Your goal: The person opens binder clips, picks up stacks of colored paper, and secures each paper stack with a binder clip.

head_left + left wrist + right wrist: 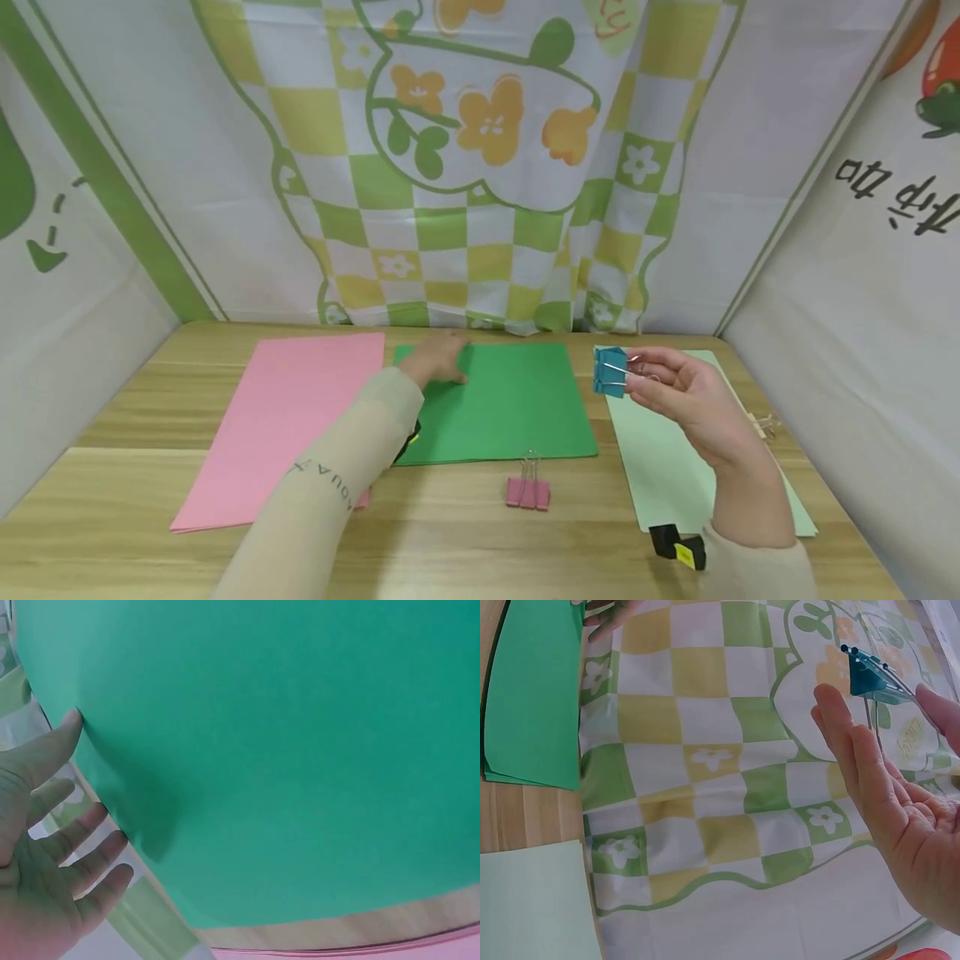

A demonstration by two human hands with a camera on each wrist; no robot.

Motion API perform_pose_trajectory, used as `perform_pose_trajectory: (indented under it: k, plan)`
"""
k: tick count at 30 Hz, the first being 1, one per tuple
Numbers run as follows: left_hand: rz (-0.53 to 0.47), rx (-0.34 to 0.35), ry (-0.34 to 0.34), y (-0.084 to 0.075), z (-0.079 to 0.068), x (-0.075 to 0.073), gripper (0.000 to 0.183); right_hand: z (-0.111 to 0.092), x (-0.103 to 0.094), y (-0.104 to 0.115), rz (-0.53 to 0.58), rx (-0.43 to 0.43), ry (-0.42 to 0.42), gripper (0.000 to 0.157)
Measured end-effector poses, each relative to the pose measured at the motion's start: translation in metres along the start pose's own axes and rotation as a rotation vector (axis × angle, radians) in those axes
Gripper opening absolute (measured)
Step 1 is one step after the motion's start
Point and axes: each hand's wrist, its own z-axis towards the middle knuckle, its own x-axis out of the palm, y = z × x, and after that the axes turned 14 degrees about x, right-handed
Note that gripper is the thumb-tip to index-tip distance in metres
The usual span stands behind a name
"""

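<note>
In the head view my right hand [701, 400] holds a blue binder clip [611, 372] by its wire handles, raised over the pale green paper. The right wrist view shows the binder clip [866, 679] between the thumb and fingers. My left hand [438, 357] is at the far left part of the green paper [517, 408]. In the left wrist view the left hand [45, 877] has its fingers spread loosely along the paper's edge, with the thumb tip at the sheet; whether it presses there I cannot tell.
Pink paper [300, 417] lies on the left of the wooden table [450, 533]. A pink binder clip [528, 493] sits in front of the green paper. Pale green paper [660, 467] lies on the right, with a cream binder clip [763, 423] at its right edge. A patterned curtain [480, 250] hangs behind.
</note>
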Motion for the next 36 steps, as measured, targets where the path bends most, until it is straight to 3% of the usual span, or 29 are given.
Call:
perform_pose_trajectory:
  k: [7, 17, 23, 32, 36]
  plan:
    - [-0.089, -0.046, 0.024, 0.004, -0.0016, -0.0013, 0.078, 0.0025, -0.0012, -0.0006, -0.012, 0.003, 0.001, 0.035]
    - [-0.068, -0.092, 0.085, 0.0037, 0.001, -0.007, 0.088, 0.004, -0.0018, 0.0006, -0.026, 0.012, -0.014, 0.038]
    - [-0.11, -0.104, 0.11, -0.0003, -0.002, -0.0093, 0.1, 0.0042, -0.0021, -0.0027, -0.05, 0.016, -0.021, 0.041]
    - [-0.104, -0.091, 0.175, 0.0022, 0.0049, -0.0049, 0.084, 0.0037, -0.0035, -0.0038, -0.059, 0.011, -0.029, 0.043]
    - [-0.109, -0.086, 0.181, 0.0004, 0.0056, -0.0071, 0.088, 0.0037, -0.0041, -0.0032, -0.063, 0.013, -0.033, 0.044]
